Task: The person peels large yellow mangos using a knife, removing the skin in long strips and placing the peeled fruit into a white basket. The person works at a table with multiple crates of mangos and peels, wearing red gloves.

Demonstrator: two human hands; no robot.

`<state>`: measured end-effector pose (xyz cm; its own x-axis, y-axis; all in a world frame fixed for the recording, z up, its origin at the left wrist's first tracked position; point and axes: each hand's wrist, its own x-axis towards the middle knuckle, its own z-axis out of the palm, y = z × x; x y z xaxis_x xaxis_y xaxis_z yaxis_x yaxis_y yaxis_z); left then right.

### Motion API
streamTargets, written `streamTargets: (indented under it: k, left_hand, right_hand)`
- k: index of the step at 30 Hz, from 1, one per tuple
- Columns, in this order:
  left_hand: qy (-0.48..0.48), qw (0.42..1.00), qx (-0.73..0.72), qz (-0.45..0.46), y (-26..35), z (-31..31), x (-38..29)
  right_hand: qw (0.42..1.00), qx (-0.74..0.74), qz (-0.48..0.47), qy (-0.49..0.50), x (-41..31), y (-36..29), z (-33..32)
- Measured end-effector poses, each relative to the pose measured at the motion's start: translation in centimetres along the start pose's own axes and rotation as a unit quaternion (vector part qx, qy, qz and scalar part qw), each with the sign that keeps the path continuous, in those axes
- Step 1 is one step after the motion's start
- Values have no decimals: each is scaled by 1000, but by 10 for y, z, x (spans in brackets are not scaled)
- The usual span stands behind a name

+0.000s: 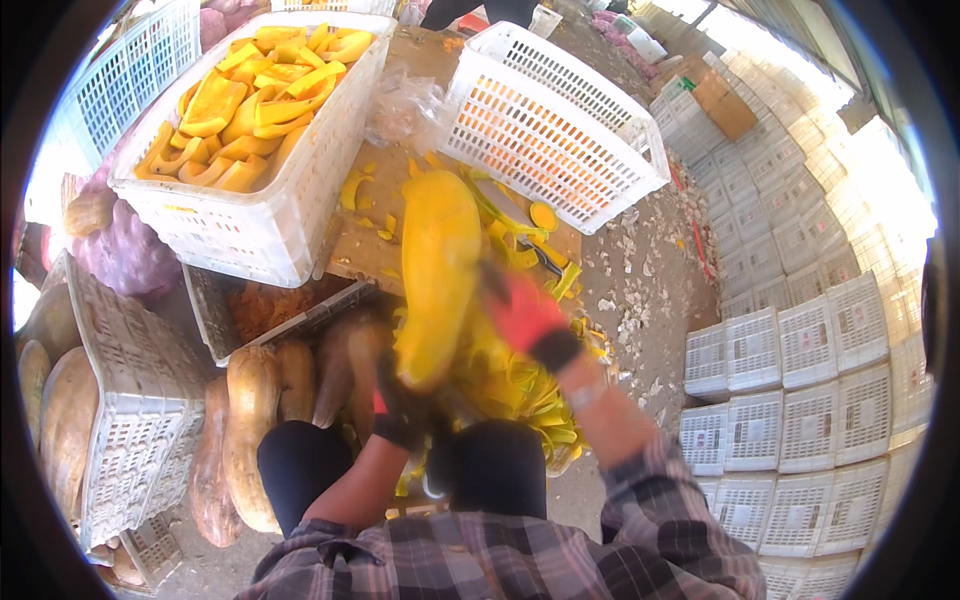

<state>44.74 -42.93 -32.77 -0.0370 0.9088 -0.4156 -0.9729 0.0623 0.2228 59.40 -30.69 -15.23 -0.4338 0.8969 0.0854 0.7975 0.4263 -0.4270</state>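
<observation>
A long peeled yellow squash (439,262) stands tilted before me, its far end over a wooden board (364,251). Around its near end my left hand (395,409), in a dark and red glove, is gripping it. Against the squash's right side is my right hand (529,311), in a red glove with a dark cuff. Motion blurs its fingers, so anything held in them cannot be made out. Beneath that hand lies a heap of yellow-green peel strips (525,390). More parings and a cut round slice (544,216) rest on the board.
A white crate (300,225) full of cut squash stands at the back left. Another white crate (555,127) sits tilted at the back right. Unpeeled squashes (251,420) lean left of my knees, beside a crate (142,405). Stacked crates (802,420) line the right.
</observation>
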Motion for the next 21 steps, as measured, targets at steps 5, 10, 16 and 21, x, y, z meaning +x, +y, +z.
streamTargets:
  k: [5, 10, 16, 21]
  left_hand:
    - [-12, 1000, 14, 20, -4, -7, 6]
    - [6, 1000, -5, 22, -4, 13, -4]
    - [-52, 989, -91, -100, 1, 23, -18]
    - [-277, 940, -137, -141, 7, 15, -10]
  right_hand:
    - [995, -34, 52, -72, 184, 24, -7]
    - [995, -50, 72, -37, 124, 21, 33]
    - [997, -35, -56, -48, -96, -23, 62]
    - [977, 86, -15, -196, -131, -36, 17]
